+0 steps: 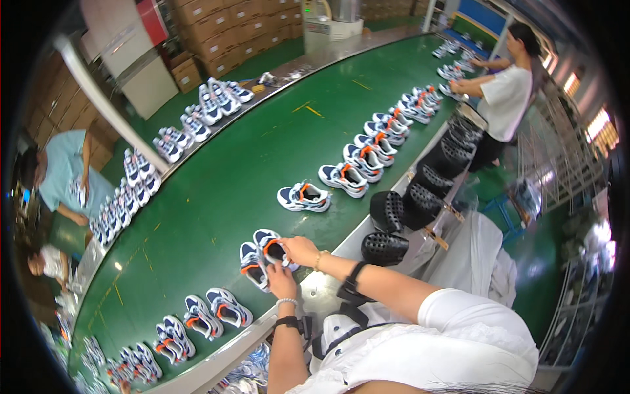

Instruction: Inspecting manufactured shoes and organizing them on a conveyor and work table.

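Note:
A pair of white and navy sneakers with orange lining stands on the green belt in front of me. My right hand (302, 252) grips the collar of the right sneaker (266, 238), fingers bent over its opening. At the heel of that same shoe is my left hand (282, 281), its fingers closed against the back edge; the fingertips are partly hidden. The left sneaker (250, 257) of the pair sits right beside it, close to my left hand. Farther along the belt, a single sneaker (304, 197) lies on its own.
More sneakers line the green conveyor belt (223, 190) on both sides of me. Black perforated molds (385, 249) stand along the belt's right edge. A co-worker in a white shirt (508, 95) handles shoes at the far right; another in light blue (75, 171) stands across the belt.

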`<state>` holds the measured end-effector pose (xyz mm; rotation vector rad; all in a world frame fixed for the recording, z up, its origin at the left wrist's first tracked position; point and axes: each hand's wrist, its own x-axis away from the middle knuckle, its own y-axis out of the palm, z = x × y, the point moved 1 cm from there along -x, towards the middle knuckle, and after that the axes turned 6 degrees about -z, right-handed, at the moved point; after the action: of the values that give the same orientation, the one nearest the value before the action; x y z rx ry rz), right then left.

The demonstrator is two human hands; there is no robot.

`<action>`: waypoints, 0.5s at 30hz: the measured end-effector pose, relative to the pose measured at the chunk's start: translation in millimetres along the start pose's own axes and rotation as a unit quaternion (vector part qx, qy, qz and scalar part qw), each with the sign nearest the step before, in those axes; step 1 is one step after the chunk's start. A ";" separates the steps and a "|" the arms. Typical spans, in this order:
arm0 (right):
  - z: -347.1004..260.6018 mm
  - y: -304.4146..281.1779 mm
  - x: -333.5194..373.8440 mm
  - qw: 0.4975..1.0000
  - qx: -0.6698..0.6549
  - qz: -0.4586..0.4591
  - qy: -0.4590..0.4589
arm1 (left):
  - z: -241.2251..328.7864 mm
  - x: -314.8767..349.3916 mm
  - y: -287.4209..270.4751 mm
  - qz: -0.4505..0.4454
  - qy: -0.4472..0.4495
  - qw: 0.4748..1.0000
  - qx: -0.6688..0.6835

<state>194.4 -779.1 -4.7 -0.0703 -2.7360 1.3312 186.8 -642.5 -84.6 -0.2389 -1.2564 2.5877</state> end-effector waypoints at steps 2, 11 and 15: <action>-16.3 -47.9 43.7 0.992 -0.123 0.005 -0.021 | -3.6 -1.6 -8.9 0.047 0.032 0.998 -0.001; 55.2 -207.3 221.1 0.962 0.044 0.214 0.163 | 155.2 -54.4 42.8 -0.031 0.263 0.962 0.069; 84.5 -195.7 234.9 0.975 0.132 0.128 0.125 | 161.0 -124.6 85.9 -0.086 0.259 0.962 0.001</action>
<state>-47.9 -946.3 113.4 -0.5471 -2.3811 1.6115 251.1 -850.8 -49.0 -0.7185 -1.0258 2.1746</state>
